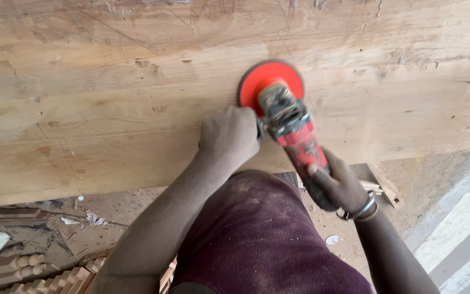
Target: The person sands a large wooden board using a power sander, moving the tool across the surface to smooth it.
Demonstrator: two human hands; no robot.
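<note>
My left hand (229, 133) is closed in a fist on the side handle of the grinder (292, 130), just left of its head; the handle itself is hidden inside the grip. My right hand (339, 185) is wrapped around the rear of the grinder body, nearer to me, with metal bangles (361, 209) at the wrist. The grinder lies between both hands, angled away from me, its body red and black and coated in dust. Its round red disc (267, 79) sits flat against the board (110, 98), beyond my left hand. The board is broad, pale wood with visible grain, scratches, small dents and a dusty surface; its near edge runs just past my knuckles. My maroon shirt (262, 234) is speckled with sawdust. Below, the ground (126, 209) is sandy and littered, with carved wooden pieces (23, 269) at lower left.
</note>
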